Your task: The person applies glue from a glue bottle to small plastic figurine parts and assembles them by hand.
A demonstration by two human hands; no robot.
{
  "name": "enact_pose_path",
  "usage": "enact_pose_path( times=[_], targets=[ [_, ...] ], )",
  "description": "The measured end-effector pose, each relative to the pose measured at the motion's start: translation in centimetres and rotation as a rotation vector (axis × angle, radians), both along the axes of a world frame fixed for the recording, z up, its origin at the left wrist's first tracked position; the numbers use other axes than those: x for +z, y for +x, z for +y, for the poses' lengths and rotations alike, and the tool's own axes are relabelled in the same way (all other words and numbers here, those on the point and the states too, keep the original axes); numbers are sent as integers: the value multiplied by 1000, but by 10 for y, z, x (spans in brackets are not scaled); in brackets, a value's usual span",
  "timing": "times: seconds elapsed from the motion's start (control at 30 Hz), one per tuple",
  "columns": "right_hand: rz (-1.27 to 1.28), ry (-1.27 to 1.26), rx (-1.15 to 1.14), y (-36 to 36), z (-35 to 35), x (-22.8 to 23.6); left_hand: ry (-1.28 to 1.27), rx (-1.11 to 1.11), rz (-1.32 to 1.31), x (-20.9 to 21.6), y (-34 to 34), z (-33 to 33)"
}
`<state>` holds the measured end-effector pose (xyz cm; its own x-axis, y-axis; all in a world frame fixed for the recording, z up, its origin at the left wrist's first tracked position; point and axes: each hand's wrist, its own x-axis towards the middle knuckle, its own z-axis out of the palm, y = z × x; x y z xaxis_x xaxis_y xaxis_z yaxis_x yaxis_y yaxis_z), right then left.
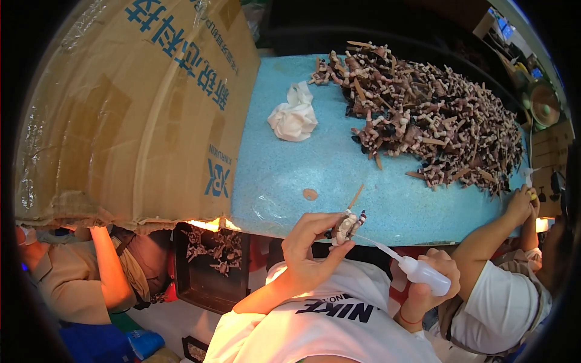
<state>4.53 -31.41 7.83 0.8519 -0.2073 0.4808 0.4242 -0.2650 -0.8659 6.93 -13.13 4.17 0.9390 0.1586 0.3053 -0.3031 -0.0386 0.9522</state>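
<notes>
My left hand (pixel 304 249) pinches a small figurine (pixel 345 228) between thumb and fingers, just over the near edge of the blue table. The figurine has pale and dark parts, and a thin wooden-coloured stick (pixel 356 196) points up from it. My right hand (pixel 417 307) is wrapped round a white squeeze bottle (pixel 427 276). The bottle lies tilted, its long thin nozzle (pixel 382 247) pointing left, with the tip close to the figurine. Whether the tip touches it I cannot tell.
Many similar figurines with flat sticks lie in a large heap (pixel 436 115) on the blue table (pixel 272 181). A crumpled white tissue (pixel 293 118) and a small tan piece (pixel 310 194) lie nearby. A cardboard box (pixel 139 133) stands left. Below it, a dark tray (pixel 206 284) holds figurines. People sit on both sides.
</notes>
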Motion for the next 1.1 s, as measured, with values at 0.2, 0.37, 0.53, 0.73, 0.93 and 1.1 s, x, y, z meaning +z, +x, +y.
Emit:
enact_pose_path(
  times=[0.2, 0.37, 0.53, 0.73, 0.93, 1.1],
  targets=[
    [-240, -1, 47, 14, 3, 0, 110, 26, -136, -1, 4, 1],
    [-262, -123, 99, 16, -2, 3, 135, 37, -163, -1, 4, 1],
    [-290, -137, 62, 16, 0, 2, 154, 41, -170, 0, 4, 2],
    [-286, -214, 102, 17, -2, 4, 174, 49, -174, 0, 4, 2],
    [-311, -218, 77, 19, 0, 3, 175, 45, -168, 0, 4, 2],
    [-253, -216, 95, 17, -3, 3, 162, 37, -143, 1, 4, 3]
  ],
)
